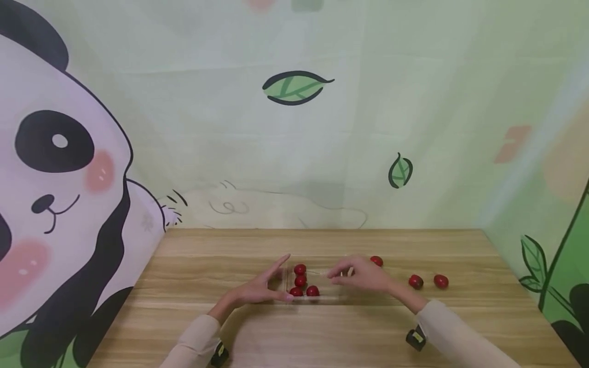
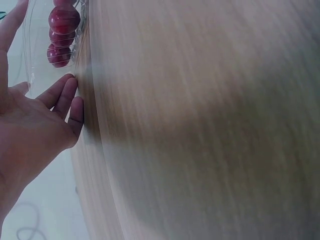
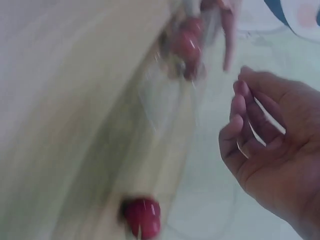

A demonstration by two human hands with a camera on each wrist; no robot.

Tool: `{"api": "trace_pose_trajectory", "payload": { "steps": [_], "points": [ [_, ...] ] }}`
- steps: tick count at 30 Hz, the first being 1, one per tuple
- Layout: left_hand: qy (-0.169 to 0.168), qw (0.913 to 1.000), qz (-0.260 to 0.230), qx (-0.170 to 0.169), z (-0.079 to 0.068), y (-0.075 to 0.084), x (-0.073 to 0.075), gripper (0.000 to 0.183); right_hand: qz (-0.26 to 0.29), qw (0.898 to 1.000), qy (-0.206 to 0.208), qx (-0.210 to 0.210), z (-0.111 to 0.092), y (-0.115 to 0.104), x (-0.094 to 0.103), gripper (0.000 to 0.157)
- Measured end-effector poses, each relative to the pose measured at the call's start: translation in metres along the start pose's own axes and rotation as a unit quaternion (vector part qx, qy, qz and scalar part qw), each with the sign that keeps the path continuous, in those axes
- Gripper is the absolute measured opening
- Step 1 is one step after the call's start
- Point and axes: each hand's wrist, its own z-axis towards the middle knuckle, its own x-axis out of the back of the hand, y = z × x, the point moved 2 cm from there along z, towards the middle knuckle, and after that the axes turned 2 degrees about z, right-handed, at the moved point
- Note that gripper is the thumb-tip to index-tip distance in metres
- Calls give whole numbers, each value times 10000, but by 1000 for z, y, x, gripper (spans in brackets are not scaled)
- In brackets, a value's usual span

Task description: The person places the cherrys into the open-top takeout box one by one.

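A clear plastic box lies on the table, with several small, glossy red fruits gathered toward its left end. My left hand rests at that left end, thumb at the near side and fingers spread toward the far side. In the left wrist view, the fingers of the left hand reach along the box wall, close below the red fruits. Over the right end of the box hovers my right hand, its fingers loosely bent. The right wrist view shows nothing between the fingers of the right hand.
Loose red fruits lie right of the box: one just behind the right hand, one farther right and another beside it. Behind the wooden table hangs a printed panda backdrop.
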Motion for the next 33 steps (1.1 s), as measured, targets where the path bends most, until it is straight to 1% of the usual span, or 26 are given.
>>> {"api": "trace_pose_trajectory", "payload": {
  "steps": [4, 9, 14, 18, 21, 23, 26, 30, 33],
  "points": [
    [16, 10000, 13, 22, 0, -1, 0, 110, -56, 9998, 187, 30, -19, 7, 28, 12],
    [11, 10000, -46, 25, -2, -3, -1, 109, -241, 9986, 313, -340, -49, 20, 65, 14],
    [13, 10000, -20, 7, -1, -1, -1, 110, -580, 9962, 433, -494, -77, 44, 96, 15],
    [-4, 10000, -36, -23, 0, 1, -2, 110, -910, 9918, 730, -522, -96, 67, 116, 19],
    [-24, 10000, -19, -35, 1, 2, -2, 110, -1117, 9877, 963, -511, -110, 84, 124, 21],
    [-16, 10000, -25, -16, 0, 2, -2, 110, -1150, 9862, 1070, -527, -118, 95, 126, 22],
    [27, 10000, -23, 17, -2, 2, -1, 110, -1081, 9860, 1103, -628, -127, 111, 126, 23],
    [29, 10000, -19, 59, -2, 3, -1, 109, -899, 9842, 1036, -1122, -139, 127, 124, 27],
    [8, 10000, -19, 61, 0, 5, -2, 109, -821, 9826, 1051, -1289, -148, 133, 123, 29]
  ]
}}
